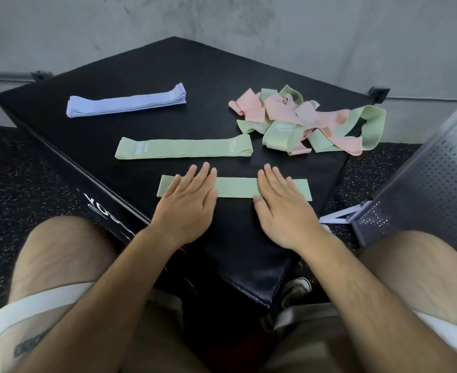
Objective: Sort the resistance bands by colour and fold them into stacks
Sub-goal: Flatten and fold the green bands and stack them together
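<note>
**On the black pad (pixel 168 68), 2 flat hands pressed 1 green band (pixel 235 187)**

Near the pad's front corner, the left hand (pixel 187 200) and right hand (pixel 281 205) lay palm down, fingers straight and released, grasping nothing. They pressed on the band with a bare stretch between them. The band lay flat, its long axis running left to right, each end poking out past a hand. Just beyond lay a folded green stack (pixel 184 148), parallel to it. A purple stack (pixel 126 102) sat farther back left, and a tangled pink-and-green pile (pixel 308 122) back right.
</note>
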